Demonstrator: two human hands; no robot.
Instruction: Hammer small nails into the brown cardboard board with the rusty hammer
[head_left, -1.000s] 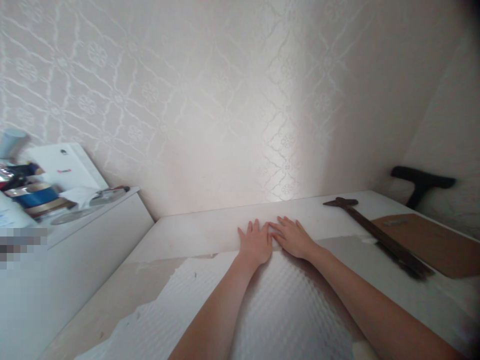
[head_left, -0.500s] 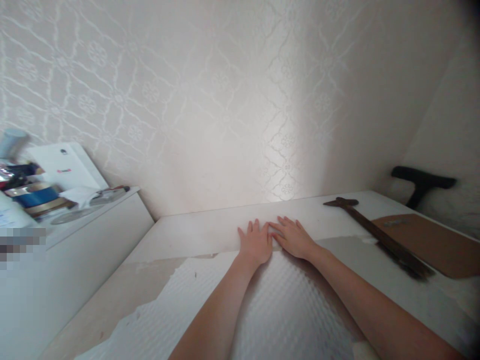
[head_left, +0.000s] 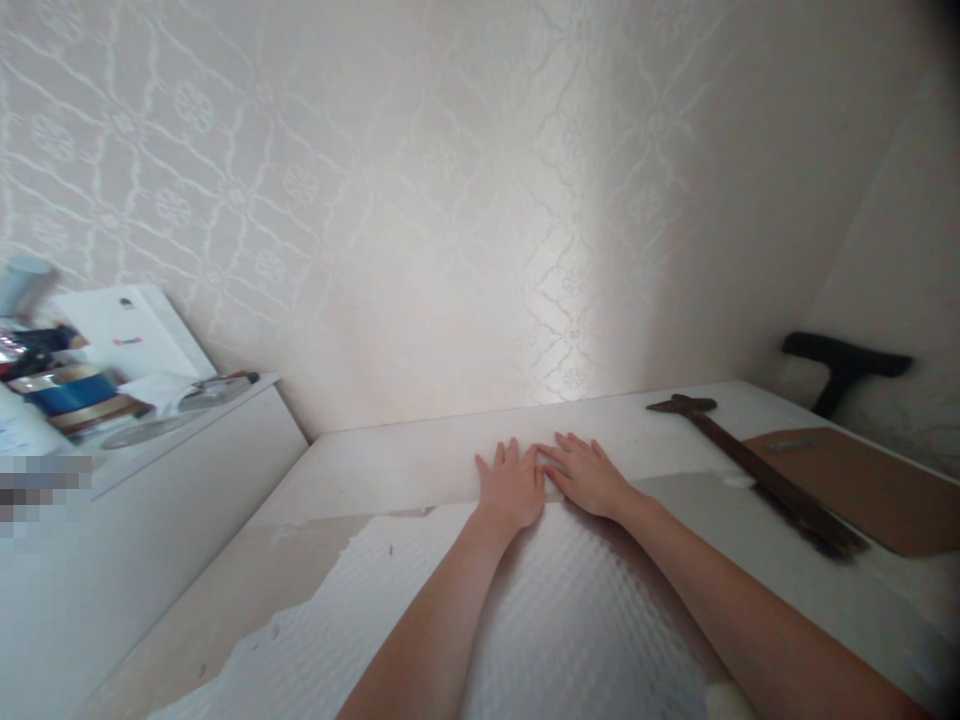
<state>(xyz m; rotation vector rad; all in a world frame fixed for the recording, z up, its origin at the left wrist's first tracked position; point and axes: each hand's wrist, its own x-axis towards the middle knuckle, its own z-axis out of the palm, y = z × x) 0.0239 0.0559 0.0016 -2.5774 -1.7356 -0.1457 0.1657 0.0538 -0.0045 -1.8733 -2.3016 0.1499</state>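
My left hand lies palm down, fingers spread, on the white tabletop near its far edge. Close beside it my right hand rests the same way, its thumb side meeting the left hand. Neither holds anything. Under my wrists and forearms is a white textured sheet with a ragged left edge; it reaches toward me. To its left shows a bare beige patch of the surface. My palms hide what is directly below them.
A hammer lies on the right beside a brown board. Past them stands a black T-shaped handle. On the left, a white cabinet carries a white box and a blue tape roll. Patterned wallpaper rises behind.
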